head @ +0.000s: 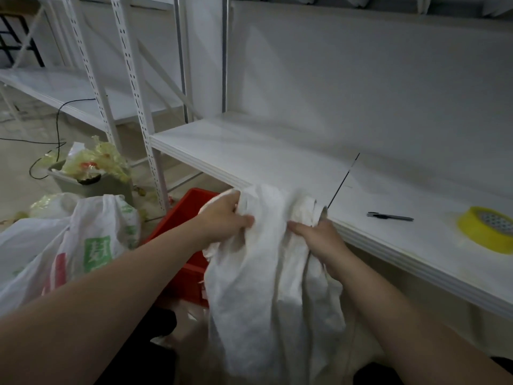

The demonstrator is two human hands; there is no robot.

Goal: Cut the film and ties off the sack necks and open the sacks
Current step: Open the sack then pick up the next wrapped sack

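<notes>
1. Where the white sack [266,273] hangs against the front edge of the shelf [277,162], I see the left hand [224,218] clutching its bunched neck.
2. I see the right hand [319,237] grasping the same neck from the right.
3. A pen-like tool [388,217] and a yellow tape roll [485,229] lie on the shelf, further right.

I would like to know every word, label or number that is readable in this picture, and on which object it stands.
Nothing here can be read with certainty.
Plastic bag: one white character in a green square, too blurred to read; the green and red print near it is also unreadable.
Tape roll: a dotted pattern on the inner core, no legible text.
White sack and pen: no text visible.
</notes>
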